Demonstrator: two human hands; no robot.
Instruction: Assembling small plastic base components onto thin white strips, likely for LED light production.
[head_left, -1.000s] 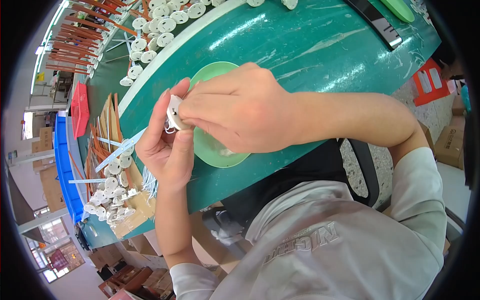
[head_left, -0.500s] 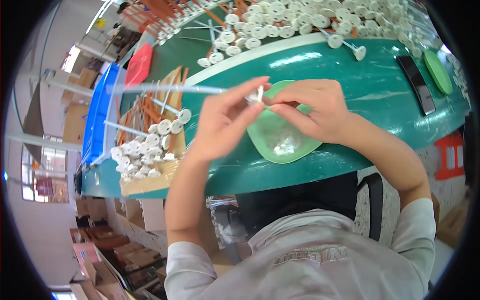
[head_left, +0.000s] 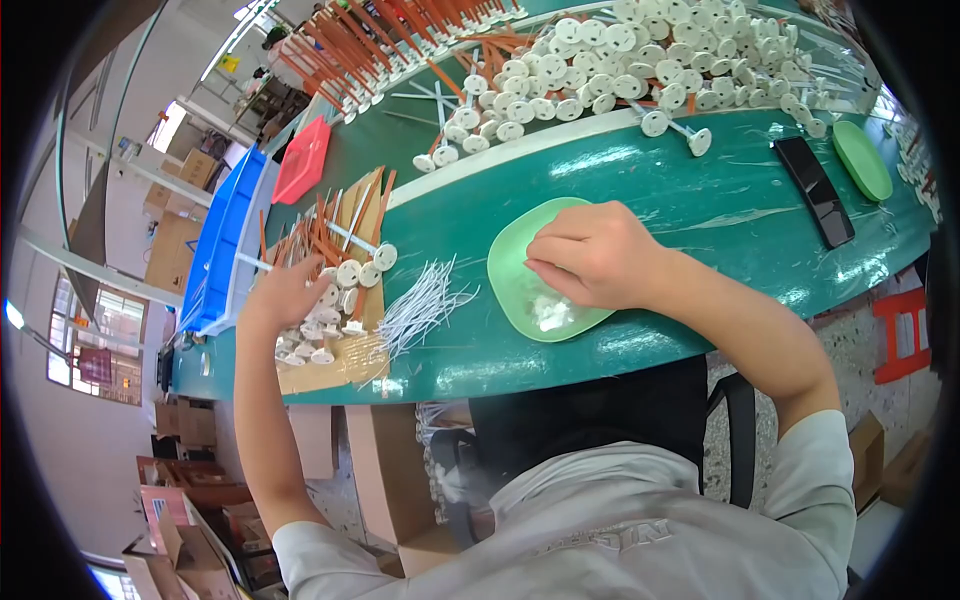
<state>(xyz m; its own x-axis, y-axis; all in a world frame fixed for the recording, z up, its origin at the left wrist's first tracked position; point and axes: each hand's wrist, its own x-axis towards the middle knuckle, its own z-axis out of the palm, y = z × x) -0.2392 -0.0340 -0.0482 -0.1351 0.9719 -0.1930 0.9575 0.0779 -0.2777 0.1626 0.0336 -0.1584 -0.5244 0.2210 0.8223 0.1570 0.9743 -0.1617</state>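
We have our right hand (head_left: 596, 254) pinched narrow over the green bowl (head_left: 511, 265), our left hand (head_left: 283, 297) at the white discs (head_left: 349, 273); whether either grips anything, we cannot tell.

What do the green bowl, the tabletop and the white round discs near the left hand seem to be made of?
Green bowl: probably plastic, smooth and evenly coloured, with a thin rim.
Tabletop: glossy green, perhaps plastic sheet, as it reflects light in streaks.
White round discs: likely moulded plastic, fairly matte, judging by their uniform shape.
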